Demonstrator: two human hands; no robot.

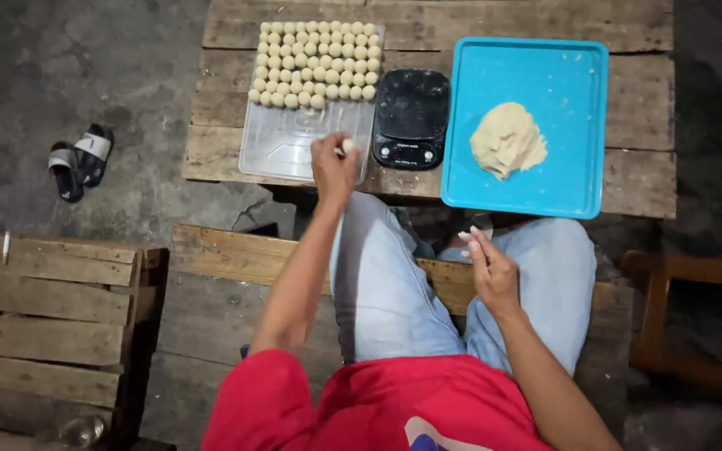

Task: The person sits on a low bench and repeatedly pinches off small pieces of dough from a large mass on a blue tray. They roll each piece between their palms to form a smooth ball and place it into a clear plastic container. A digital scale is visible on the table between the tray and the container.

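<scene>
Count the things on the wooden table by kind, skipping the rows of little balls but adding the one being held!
Trays: 2 (clear tray, blue tray)
Black kitchen scale: 1
Dough lump: 1
Dough ball in the left hand: 1
Total: 5

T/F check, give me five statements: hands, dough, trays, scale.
1. The left hand holds a dough ball over the clear tray. True.
2. The dough lump lies on the clear tray. False: it lies on the blue tray.
3. The black scale stands between the two trays. True.
4. The scale bears a dough ball. False: its top is bare.
5. The right hand rests on the dough lump. False: it is over the lap, apart from it.
</scene>
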